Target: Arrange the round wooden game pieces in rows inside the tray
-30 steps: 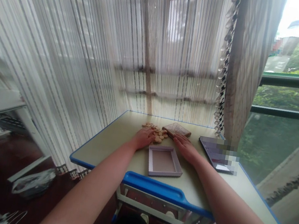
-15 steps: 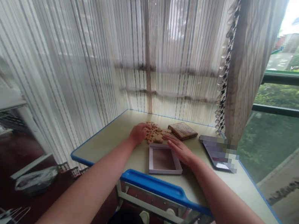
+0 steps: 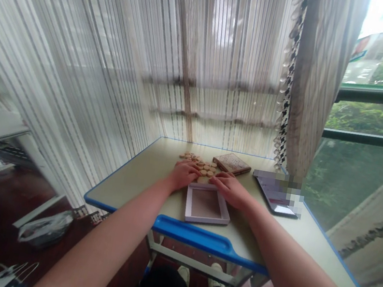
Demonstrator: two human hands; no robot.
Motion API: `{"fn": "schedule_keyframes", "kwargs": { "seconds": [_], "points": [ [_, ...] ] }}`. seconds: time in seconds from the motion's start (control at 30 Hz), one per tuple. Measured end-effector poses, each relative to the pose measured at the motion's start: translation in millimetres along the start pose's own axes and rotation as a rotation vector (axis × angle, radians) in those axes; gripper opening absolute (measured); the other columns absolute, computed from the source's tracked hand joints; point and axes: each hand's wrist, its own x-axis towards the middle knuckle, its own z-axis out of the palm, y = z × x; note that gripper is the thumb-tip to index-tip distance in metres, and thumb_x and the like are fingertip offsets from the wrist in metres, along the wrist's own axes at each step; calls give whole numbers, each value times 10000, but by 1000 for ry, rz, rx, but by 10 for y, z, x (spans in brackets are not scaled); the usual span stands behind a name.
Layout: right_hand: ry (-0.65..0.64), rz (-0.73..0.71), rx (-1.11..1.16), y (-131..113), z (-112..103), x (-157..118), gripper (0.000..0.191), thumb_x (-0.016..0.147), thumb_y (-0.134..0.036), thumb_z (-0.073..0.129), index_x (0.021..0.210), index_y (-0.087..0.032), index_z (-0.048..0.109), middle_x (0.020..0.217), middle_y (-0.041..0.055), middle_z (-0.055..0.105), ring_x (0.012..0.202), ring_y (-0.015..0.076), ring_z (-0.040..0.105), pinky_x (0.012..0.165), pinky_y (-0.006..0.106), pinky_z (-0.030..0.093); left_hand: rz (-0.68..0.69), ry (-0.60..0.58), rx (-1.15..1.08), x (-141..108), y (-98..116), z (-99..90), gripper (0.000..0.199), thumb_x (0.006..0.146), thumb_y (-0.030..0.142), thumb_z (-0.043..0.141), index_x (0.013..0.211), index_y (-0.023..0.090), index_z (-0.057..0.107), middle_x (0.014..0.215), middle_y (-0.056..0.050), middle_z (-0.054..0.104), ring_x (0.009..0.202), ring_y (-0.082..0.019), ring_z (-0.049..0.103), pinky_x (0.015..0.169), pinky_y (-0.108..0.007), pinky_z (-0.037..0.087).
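Discs [image 3: 208, 169] lie btwn & just beyond L hand [image 3: 185, 174] & R hand [image 3: 231, 188], both unclenched w/ fingers extended.

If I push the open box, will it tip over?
The open box probably won't tip, being low and wide. Its thin walls suggest it's light, and it may slide easily on the smooth-looking desk.

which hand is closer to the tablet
Right. The right hand is left of the tablet, apart from it; the left hand is farther left, across the near part of the round pieces.
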Motion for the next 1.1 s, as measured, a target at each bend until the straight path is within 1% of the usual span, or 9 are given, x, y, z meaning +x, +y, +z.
{"fn": "schedule_keyframes", "kwargs": {
  "seconds": [0.17, 0.37, 0.53, 0.63, 0.73, 0.87, 0.93, 1.03, 1.1],
  "points": [
    [112, 126, -19, 184, 38, 45, 377, 874, -341, 376, 789, -180, 706, 921, 84, 657, 890, 198, 567, 833, 333, 402, 3, 36, 42, -9, -35, 27, 217, 724, 201, 535, 808, 278, 720, 936, 39, 678, 1008, -153, 537, 959, -301, 374],
    [148, 199, -45, 353, 53, 56, 174, 745, -263, 553, 796, -203, 708, 871, 51, 682, 865, 193, 589, 818, 307, 417, -7, 37, 92, -13, -12, -13, 189, 707, 290, 580, 833, 265, 720, 916, 2, 669, 945, -180, 550, 902, -332, 406],
    [158, 280, -52, 362, 64, 49, 170, 725, -302, 592, 826, -209, 691, 877, 50, 678, 846, 196, 598, 785, 311, 432, 10, 17, 94, 1, -25, -22, 215, 717, 313, 576, 878, 270, 710, 913, 5, 676, 950, -178, 556, 894, -325, 410],
    [171, 347, 3, 338, 64, 40, 243, 787, -319, 524, 953, -207, 661, 906, 54, 678, 826, 183, 605, 761, 296, 444, 5, 40, 97, 2, -40, -20, 212, 708, 302, 584, 874, 270, 711, 920, 3, 675, 953, -176, 555, 893, -316, 411],
    [183, 365, -26, 347, 67, 34, 283, 812, -313, 486, 1022, -198, 637, 968, 72, 665, 906, 198, 587, 806, 310, 435, 5, 38, 111, -7, -42, -28, 204, 705, 305, 585, 858, 268, 715, 876, -6, 672, 901, -172, 564, 860, -308, 428],
    [260, 331, -117, 334, 67, 33, 281, 807, -328, 494, 992, -190, 654, 1011, 100, 635, 971, 231, 551, 859, 359, 413, -7, -3, 120, -13, -38, -42, 222, 718, 359, 576, 863, 266, 714, 822, -11, 662, 824, -163, 573, 799, -290, 446],
    [262, 240, -56, 256, 65, 34, 299, 831, -335, 459, 996, -181, 656, 1010, 102, 633, 963, 220, 554, 865, 352, 414, -3, -16, 104, -8, -37, -43, 245, 711, 400, 583, 865, 261, 714, 819, -14, 658, 813, -164, 576, 789, -287, 449],
    [119, 9, 68, 76, 65, 28, 321, 855, -352, 427, 1011, -199, 661, 1050, 75, 635, 1011, 202, 540, 904, 336, 395, 9, -25, 81, 2, -35, -39, 249, 691, 409, 610, 860, 258, 713, 839, -16, 657, 828, -166, 579, 811, -288, 444],
    [10, -56, 87, -30, 67, 15, 319, 845, -365, 446, 1023, -212, 661, 1041, 60, 646, 1013, 207, 538, 906, 342, 393, 5, -27, 85, 6, -35, -38, 232, 684, 388, 621, 855, 260, 713, 853, -16, 657, 848, -168, 578, 833, -292, 437]
  ]
}}
